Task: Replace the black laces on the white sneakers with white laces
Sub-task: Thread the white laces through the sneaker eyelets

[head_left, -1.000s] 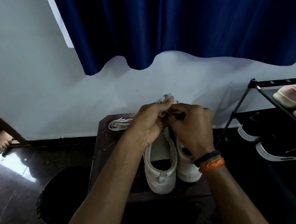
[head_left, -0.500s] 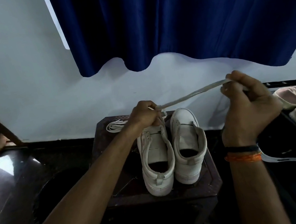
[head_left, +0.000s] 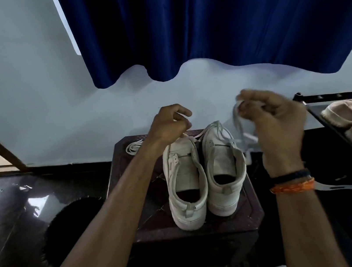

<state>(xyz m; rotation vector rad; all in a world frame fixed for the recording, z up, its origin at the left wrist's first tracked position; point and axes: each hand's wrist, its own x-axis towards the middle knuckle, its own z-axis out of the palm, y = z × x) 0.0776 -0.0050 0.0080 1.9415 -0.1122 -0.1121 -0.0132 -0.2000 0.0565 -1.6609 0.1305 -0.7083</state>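
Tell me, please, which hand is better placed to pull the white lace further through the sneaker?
Probably the right hand: it pinches the white lace beside the right sneaker, while the left hand stays at the toes.

A small dark bench (head_left: 152, 220) with a patterned top carries two white sneakers (head_left: 204, 175) side by side, heels at the near edge. A coiled white lace (head_left: 133, 146) lies at its far left corner.
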